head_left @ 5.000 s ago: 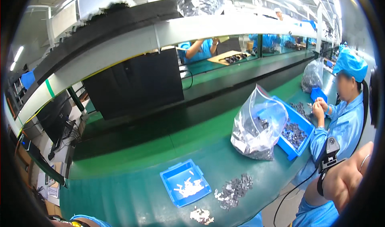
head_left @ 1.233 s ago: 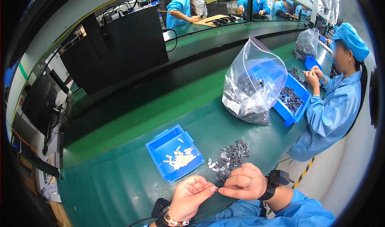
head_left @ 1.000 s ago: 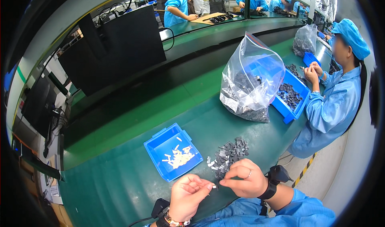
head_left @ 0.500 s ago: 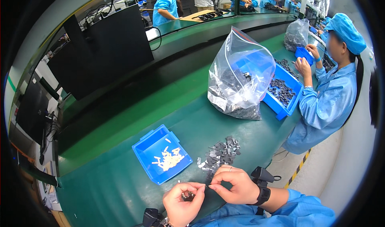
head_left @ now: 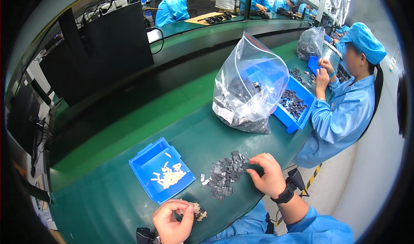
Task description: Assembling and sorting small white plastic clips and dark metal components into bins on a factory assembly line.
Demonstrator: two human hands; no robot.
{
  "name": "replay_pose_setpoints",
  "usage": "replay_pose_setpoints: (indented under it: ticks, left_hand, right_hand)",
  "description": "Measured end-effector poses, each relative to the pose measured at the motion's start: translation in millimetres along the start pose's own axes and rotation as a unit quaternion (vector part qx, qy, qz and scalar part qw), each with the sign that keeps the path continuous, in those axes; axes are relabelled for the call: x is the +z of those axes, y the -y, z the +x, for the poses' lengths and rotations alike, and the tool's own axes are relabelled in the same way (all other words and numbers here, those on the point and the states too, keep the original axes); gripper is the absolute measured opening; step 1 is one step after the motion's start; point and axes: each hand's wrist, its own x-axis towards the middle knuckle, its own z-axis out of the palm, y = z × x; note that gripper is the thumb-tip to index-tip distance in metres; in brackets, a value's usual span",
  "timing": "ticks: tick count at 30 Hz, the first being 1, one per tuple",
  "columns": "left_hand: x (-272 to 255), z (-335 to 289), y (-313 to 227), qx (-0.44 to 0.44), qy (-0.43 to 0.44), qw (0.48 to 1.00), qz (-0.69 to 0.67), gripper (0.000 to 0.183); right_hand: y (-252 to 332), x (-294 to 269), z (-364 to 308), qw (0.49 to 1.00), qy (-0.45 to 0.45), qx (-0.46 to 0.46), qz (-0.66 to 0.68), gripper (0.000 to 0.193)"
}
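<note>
My left hand [head_left: 174, 221] is closed in a pinch near the front edge of the table; whatever sits between its thumb and forefinger is too small to make out. Beside and partly behind its fingertips lies a small heap of cream and dark pieces [head_left: 199, 213]. Over to the right, my right hand [head_left: 269, 177] has thumb and fingers apart, with nothing visible between them. Its fingertips reach the right edge of a loose pile of small black plastic pieces [head_left: 225, 175]. A blue bin [head_left: 144, 168] holding small cream strips [head_left: 171, 177] stands left of that pile.
Beyond the pile stands a clear plastic bag [head_left: 246, 93] of dark parts, against a long blue tray [head_left: 293, 125] of black pieces. A co-worker [head_left: 345, 101] in blue sits at the right. A black panel [head_left: 99, 58] rises at the far left of the green table [head_left: 103, 192].
My right hand has parted from my left, moved right to the black pile, and opened. My left hand stays pinched, and the small heap beside it shows more. The whole view has shifted slightly.
</note>
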Motion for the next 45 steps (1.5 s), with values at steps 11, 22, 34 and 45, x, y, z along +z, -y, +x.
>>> replay_pose_setpoints:
  ticks: [11, 22, 34, 45]
  left_hand:
    - [-22.3, -1.3, 6.7, 0.101, 0.043, 0.989, 0.100, 0.010]
    - [-10.3, 1.8, 6.8, 0.037, 0.084, 0.992, 0.084, 0.011]
    - [-34.9, -3.0, 38.4, -0.111, 0.145, 0.972, -0.147, 0.031]
    - [-29.1, -1.8, 43.5, -0.039, 0.125, 0.968, -0.215, 0.033]
  right_hand:
    - [-2.7, 11.3, -9.3, 0.996, 0.054, 0.077, -0.002, 0.050]
    - [56.1, 22.0, 4.6, 0.963, 0.112, -0.138, 0.203, 0.076]
    - [77.5, 53.1, 7.1, 0.907, 0.100, -0.282, 0.298, 0.065]
    - [55.3, 71.0, -11.5, 0.900, 0.193, -0.281, 0.272, 0.048]
